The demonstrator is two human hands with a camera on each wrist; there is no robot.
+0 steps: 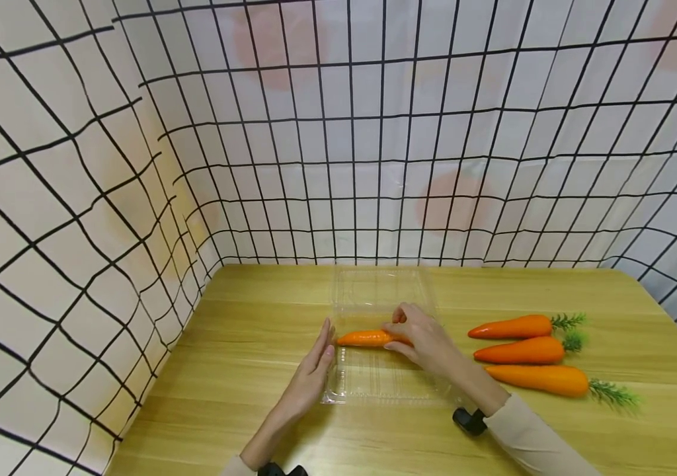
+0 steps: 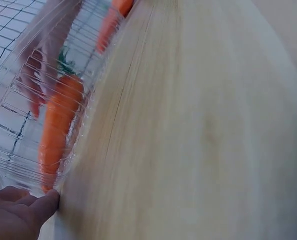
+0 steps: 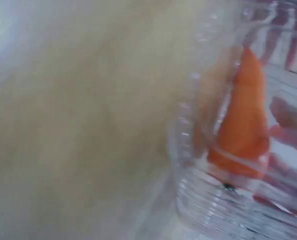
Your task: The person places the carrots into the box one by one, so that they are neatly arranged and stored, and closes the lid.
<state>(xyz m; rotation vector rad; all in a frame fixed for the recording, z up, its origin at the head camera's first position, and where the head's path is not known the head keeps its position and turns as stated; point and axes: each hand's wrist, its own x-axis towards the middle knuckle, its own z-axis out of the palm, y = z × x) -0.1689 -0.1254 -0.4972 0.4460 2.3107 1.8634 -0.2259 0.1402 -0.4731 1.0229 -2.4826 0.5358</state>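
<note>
Apparent step, placement: our right hand (image 1: 424, 338) pinches a carrot (image 1: 362, 339) in the clear container (image 1: 383, 387), toward the table's (image 1: 273, 297) far edge; our left hand (image 1: 313, 368), fingers extended, braces its left side. We should next release gently.

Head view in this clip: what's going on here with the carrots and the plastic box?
A person is working with both hands at an open clear plastic box. The right hand holds one carrot by its thick end, inside the box, with the tip pointing toward the left hand. That left hand rests along the box's left side. Three more carrots lie side by side on the wooden table, to the right of the box.
</note>
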